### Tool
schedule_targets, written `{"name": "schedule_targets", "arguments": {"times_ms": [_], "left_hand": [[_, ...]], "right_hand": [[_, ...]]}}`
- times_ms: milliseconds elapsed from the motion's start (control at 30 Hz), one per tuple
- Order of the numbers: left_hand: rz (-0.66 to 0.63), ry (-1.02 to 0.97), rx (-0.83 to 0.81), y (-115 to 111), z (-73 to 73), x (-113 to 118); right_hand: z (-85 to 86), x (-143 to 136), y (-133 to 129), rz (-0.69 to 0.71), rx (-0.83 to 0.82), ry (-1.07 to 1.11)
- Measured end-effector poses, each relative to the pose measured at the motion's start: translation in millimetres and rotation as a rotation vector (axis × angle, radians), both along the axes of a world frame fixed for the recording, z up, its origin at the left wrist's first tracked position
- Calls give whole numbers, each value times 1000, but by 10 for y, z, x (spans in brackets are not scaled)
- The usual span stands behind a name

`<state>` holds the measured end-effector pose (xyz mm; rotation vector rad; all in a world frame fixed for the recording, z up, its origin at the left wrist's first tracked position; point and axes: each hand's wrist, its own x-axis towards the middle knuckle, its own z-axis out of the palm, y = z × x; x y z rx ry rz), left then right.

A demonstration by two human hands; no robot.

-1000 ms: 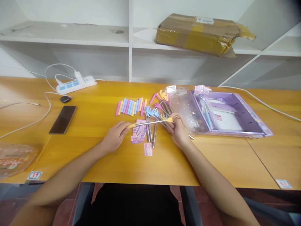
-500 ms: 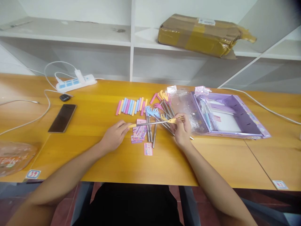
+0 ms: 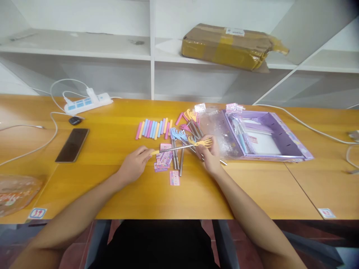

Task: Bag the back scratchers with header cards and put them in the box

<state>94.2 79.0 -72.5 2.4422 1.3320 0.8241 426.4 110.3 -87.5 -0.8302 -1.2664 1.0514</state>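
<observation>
A back scratcher (image 3: 176, 148) with a yellow handle, a metal rod and a yellow claw head spans between my hands. My left hand (image 3: 135, 163) pinches its yellow handle. My right hand (image 3: 209, 154) grips it near the claw head, whose prongs show above the fingers. Beneath it lie pink and purple cards (image 3: 164, 158) and one separate card (image 3: 174, 178). Blue claw heads (image 3: 178, 133) on metal rods lie beside my right hand, with yellow heads (image 3: 190, 114) behind them. A row of pink, yellow, blue and purple handles (image 3: 153, 129) lies farther back.
A purple open box (image 3: 291, 140) with wrapped pieces sits at the right, beside clear plastic wrap (image 3: 214, 127). At the left are a phone (image 3: 72, 145), a power strip (image 3: 88, 104) with cables and a plastic bag (image 3: 19, 194). A taped carton (image 3: 224, 46) rests on the shelf.
The view has shifted slightly. More of the yellow claw head shows above my right hand. Both hands still hold the back scratcher.
</observation>
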Motion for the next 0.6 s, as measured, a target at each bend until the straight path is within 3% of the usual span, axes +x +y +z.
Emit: {"name": "schedule_targets", "arguments": {"times_ms": [600], "left_hand": [[-23,-44,9,-58,13,29]], "right_hand": [[-16,-37,-107,57,-70,-61]]}}
